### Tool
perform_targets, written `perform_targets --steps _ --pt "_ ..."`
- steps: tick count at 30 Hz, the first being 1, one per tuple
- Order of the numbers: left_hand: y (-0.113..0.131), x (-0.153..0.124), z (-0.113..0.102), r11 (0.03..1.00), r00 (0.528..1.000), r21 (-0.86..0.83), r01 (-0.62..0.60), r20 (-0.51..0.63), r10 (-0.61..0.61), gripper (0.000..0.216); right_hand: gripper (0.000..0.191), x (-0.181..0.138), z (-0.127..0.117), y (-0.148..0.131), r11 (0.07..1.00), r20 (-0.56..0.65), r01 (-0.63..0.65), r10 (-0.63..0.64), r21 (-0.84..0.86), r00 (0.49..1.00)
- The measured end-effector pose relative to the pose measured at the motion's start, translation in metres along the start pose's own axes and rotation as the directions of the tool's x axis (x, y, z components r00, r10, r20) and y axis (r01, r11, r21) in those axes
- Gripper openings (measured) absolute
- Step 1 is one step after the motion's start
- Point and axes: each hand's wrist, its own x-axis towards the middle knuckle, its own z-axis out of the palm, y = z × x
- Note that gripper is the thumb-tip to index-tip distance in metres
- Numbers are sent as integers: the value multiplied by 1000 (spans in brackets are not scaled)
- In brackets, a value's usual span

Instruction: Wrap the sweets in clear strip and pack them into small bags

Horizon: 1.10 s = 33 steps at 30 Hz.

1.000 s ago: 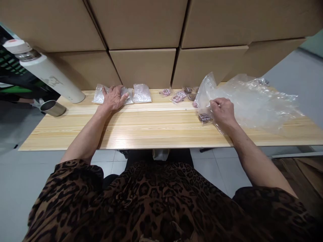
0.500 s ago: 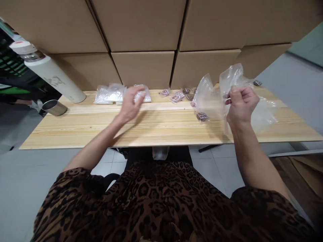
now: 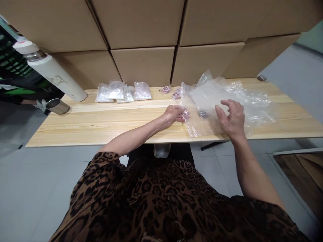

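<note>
My left hand (image 3: 173, 113) is closed at the left edge of a clear plastic bag (image 3: 194, 129), its fingertips partly hidden by the film. Something pinkish shows through the plastic there; I cannot tell whether it is fingers or a small packet. Over the right part of the bag, my right hand (image 3: 232, 117) has thumb and fingers apart and holds nothing. Under the film lies a dark small wrapped packet (image 3: 203, 113). More clear bags (image 3: 254, 104) lie crumpled beyond the right hand. Pink-and-white wrapped packets (image 3: 176, 94) sit just behind the bag.
Several filled clear pouches (image 3: 142, 91) lie along the back left. A white bottle (image 3: 57, 75) and a metal cup (image 3: 58, 107) stand at the table's left end. Cardboard boxes (image 3: 142, 65) are stacked behind the table (image 3: 101, 129). A dark packet (image 3: 261, 78) lies at the back right.
My left hand has moved right, from near the pouches to the bag's edge. My right hand has let go of the raised plastic, which now lies spread lower on the table.
</note>
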Motion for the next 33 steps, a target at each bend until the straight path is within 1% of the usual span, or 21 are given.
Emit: perform_targets --steps 2,4,6,8,11,14,16,18,19,20,22,23,24,25,26,27,28,29,30,31,33 --pt "1 -2 0 1000 1000 20 -15 -13 15 22 53 -10 -13 25 995 95 42 -33 -92 995" --pt "2 -5 2 998 999 48 -33 -28 34 25 57 -21 -20 40 988 225 58 -24 -143 974" --pt "3 -6 5 996 998 80 -49 -46 53 27 52 -28 -22 45 983 321 95 -40 -156 946" --pt "3 -6 8 993 996 103 -57 -63 64 28 43 -32 -22 42 981 327 130 -77 -145 942" --pt "1 -4 12 991 995 112 -67 -71 75 27 44 -31 -28 35 987 194 78 -51 -137 980" --pt "-2 7 15 987 993 145 -73 -80 85 23 42 -25 -43 29 995 -43 -74 71 -66 997" --pt "-4 17 15 975 990 204 -92 -87 111 16 37 -19 -55 22 992 -252 -118 127 49 959" --pt "-2 27 15 941 969 286 -183 -107 221 5 33 -14 -65 8 979 -425 -85 158 188 891" --pt "1 29 14 907 942 331 -261 -115 314 14 31 -12 -70 -1 968 -483 -45 163 246 860" --pt "4 29 13 858 901 375 -351 -113 418 28 30 -11 -73 -12 956 -526 5 158 295 835" --pt "12 19 12 730 796 450 -515 -65 601 52 27 -13 -80 -37 927 -582 111 128 357 803" --pt "16 9 13 670 755 472 -572 -17 656 60 26 -15 -83 -49 920 -606 159 99 358 790" --pt "19 -4 14 626 729 481 -614 40 683 63 24 -18 -85 -61 921 -600 189 57 340 798" --pt "20 -18 16 603 719 472 -643 102 688 64 20 -22 -87 -71 931 -567 208 -3 299 824" --pt "20 -32 17 600 717 442 -667 161 678 66 15 -27 -88 -80 945 -487 221 -80 241 870" --pt "17 -45 18 618 723 397 -679 220 655 69 12 -31 -88 -86 953 -376 249 -170 173 911" --pt "14 -56 18 648 733 347 -679 265 626 73 13 -35 -86 -92 945 -241 302 -267 122 933" --pt "9 -65 16 681 746 304 -666 295 598 77 16 -38 -82 -97 923 -102 369 -359 107 928" --pt "3 -71 12 711 760 274 -648 304 575 81 19 -41 -77 -100 891 26 435 -441 128 897" --pt "-3 -74 6 731 774 261 -630 292 562 85 22 -43 -71 -104 854 128 490 -513 174 849" --pt "-14 -79 -10 729 785 293 -619 226 577 91 31 -48 -55 -112 785 294 557 -619 273 728"
